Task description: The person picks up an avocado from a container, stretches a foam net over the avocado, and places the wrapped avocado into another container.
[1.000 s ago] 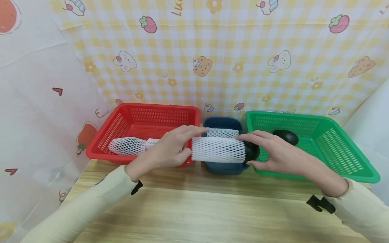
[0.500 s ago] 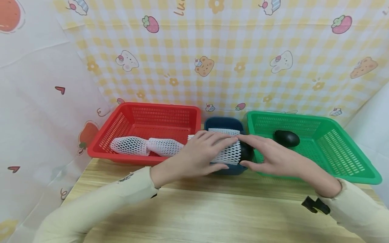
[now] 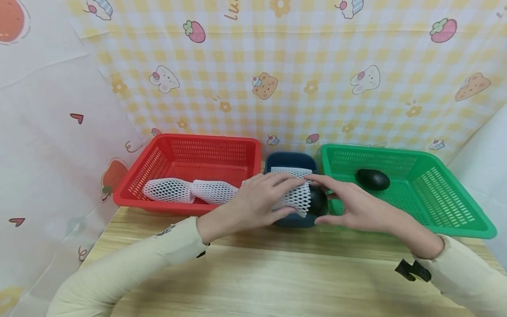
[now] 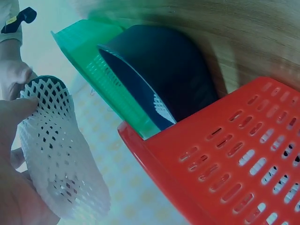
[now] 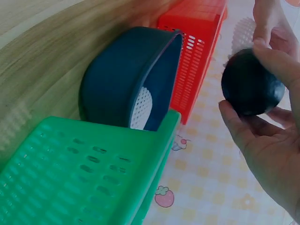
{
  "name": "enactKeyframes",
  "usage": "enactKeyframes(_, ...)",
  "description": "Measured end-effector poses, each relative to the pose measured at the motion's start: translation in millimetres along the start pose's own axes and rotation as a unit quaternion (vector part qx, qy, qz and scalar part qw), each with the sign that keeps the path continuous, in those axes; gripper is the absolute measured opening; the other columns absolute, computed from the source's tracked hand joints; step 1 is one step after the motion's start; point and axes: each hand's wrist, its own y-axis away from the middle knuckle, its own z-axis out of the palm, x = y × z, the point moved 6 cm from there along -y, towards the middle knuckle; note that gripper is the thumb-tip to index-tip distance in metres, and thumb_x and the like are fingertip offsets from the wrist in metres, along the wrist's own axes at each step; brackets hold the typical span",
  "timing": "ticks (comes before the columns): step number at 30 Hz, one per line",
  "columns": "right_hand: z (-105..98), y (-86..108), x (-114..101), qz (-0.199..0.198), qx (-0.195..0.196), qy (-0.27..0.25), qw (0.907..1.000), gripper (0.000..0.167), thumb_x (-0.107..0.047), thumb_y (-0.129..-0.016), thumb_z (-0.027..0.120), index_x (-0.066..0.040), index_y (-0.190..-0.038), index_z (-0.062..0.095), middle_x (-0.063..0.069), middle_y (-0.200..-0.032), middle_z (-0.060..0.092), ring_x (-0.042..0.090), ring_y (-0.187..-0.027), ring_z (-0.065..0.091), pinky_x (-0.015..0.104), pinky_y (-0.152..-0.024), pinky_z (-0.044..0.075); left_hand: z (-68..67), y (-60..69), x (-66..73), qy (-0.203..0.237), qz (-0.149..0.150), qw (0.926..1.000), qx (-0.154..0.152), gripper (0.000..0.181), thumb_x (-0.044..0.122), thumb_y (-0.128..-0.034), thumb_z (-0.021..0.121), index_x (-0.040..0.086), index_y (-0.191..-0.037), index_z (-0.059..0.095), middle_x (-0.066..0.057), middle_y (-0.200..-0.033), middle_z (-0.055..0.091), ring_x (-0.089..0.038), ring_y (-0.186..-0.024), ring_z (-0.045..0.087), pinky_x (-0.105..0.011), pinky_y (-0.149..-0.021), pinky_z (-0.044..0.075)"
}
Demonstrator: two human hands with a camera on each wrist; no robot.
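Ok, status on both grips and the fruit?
Left grip on white net; right grip around dark fruit's bare end. Fruit partly netted, over blue bin. No obstruction seen.

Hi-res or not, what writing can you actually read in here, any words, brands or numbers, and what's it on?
"lu": sideways lettering on the checked cloth, cut off by the top edge.
Faint lettering-like mark, same cloth, top right: cut off, unreadable.
Dark mark on the left sleeve: too small to tell whether it is writing.
No readable text on the white mesh sleeve or dark object.
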Motion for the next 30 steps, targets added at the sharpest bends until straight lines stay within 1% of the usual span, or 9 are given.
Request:
enactKeyframes(2,-0.2,0.4,0.2,-0.005,0.013,0.002,0.9999,0.093,-0.015,-0.080,0.090,-0.012,-0.155,0.036,0.007,-0.143,0.053,0.021,-0.120,0.059,0.038,-0.090,0.055,-1.2,0.2,-1.4,0.005,-0.003,1.0000,0.005,0.066,0.036,-0.0854,0.083,0.013,-0.142,0.057,-0.006,-0.134,0.059,-0.019,-0.112,0.061,-0.030,-0.086,0.053)
enactKeyframes(4,-0.6,0.8,0.3,-0.009,0.030,-0.007,0.9995,0.092,-0.007,-0.077,0.091,-0.010,-0.153,0.039,0.008,-0.142,0.052,0.022,-0.120,0.059,0.035,-0.089,0.055,-2.1,0.6,-3.1,0.009,-0.008,0.9999,0.008,0.066,0.036,-0.0848,0.083,0.013,-0.141,0.057,-0.006,-0.134,0.060,-0.019,-0.111,0.061,-0.030,-0.085,0.054)
enactKeyframes(7,-2.4,2.5,0.1,-0.014,0.063,-0.028,0.9975,0.086,0.003,-0.074,0.089,-0.006,-0.146,0.044,0.009,-0.139,0.053,0.023,-0.116,0.063,0.031,-0.088,0.055,-3.2,1.5,-5.5,0.021,-0.019,0.9996,0.006,0.067,0.035,-0.0843,0.084,0.012,-0.141,0.056,-0.006,-0.132,0.059,-0.018,-0.107,0.062,-0.029,-0.083,0.055)
enactKeyframes(9,-4.1,4.2,-0.4,-0.022,0.083,-0.040,0.9955,0.081,0.006,-0.073,0.089,-0.003,-0.142,0.047,0.009,-0.136,0.055,0.023,-0.113,0.065,0.030,-0.088,0.054,-4.2,2.5,-7.1,0.030,-0.026,0.9992,0.005,0.067,0.035,-0.0845,0.084,0.012,-0.141,0.055,-0.007,-0.131,0.059,-0.017,-0.107,0.061,-0.028,-0.082,0.055)
enactKeyframes(12,-6.4,6.1,-2.0,-0.039,0.101,-0.048,0.9929,0.076,0.010,-0.073,0.086,-0.002,-0.138,0.049,0.010,-0.133,0.057,0.023,-0.111,0.066,0.028,-0.088,0.053,-7.4,2.7,-7.8,0.051,-0.027,0.9983,0.012,0.068,0.032,-0.0845,0.085,0.010,-0.141,0.054,-0.008,-0.131,0.058,-0.016,-0.107,0.060,-0.027,-0.081,0.056)
enactKeyframes(17,-8.5,7.0,-4.7,-0.058,0.106,-0.047,0.9916,0.075,0.014,-0.077,0.081,-0.002,-0.143,0.049,0.012,-0.134,0.059,0.021,-0.110,0.067,0.027,-0.088,0.053,-11.8,0.8,-6.2,0.076,-0.015,0.9968,0.019,0.067,0.030,-0.0853,0.085,0.007,-0.141,0.054,-0.009,-0.131,0.058,-0.017,-0.108,0.059,-0.026,-0.082,0.055)
enactKeyframes(21,-8.2,5.6,-7.3,-0.075,0.097,-0.037,0.9918,0.078,0.016,-0.077,0.079,0.000,-0.147,0.048,0.013,-0.137,0.058,0.021,-0.111,0.066,0.029,-0.086,0.055,-11.7,1.3,-5.6,0.082,-0.012,0.9964,0.017,0.069,0.028,-0.0845,0.085,0.006,-0.141,0.053,-0.011,-0.132,0.058,-0.019,-0.109,0.059,-0.027,-0.084,0.055)
enactKeyframes(25,-7.5,3.9,-10.0,-0.093,0.094,-0.025,0.9909,0.081,0.017,-0.076,0.078,0.001,-0.149,0.046,0.013,-0.137,0.058,0.022,-0.113,0.065,0.029,-0.085,0.055,-11.5,1.4,-5.5,0.085,-0.009,0.9961,0.021,0.070,0.027,-0.0827,0.087,0.005,-0.140,0.053,-0.011,-0.132,0.058,-0.018,-0.110,0.058,-0.027,-0.085,0.054)
enactKeyframes(30,-5.7,2.9,-11.3,-0.093,0.091,-0.026,0.9912,0.081,0.014,-0.079,0.078,-0.001,-0.151,0.044,0.012,-0.136,0.058,0.020,-0.110,0.067,0.029,-0.083,0.056,-12.7,0.0,-3.8,0.092,0.005,0.9955,0.024,0.072,0.029,-0.0829,0.087,0.003,-0.141,0.052,-0.011,-0.133,0.057,-0.019,-0.112,0.057,-0.025,-0.088,0.053)
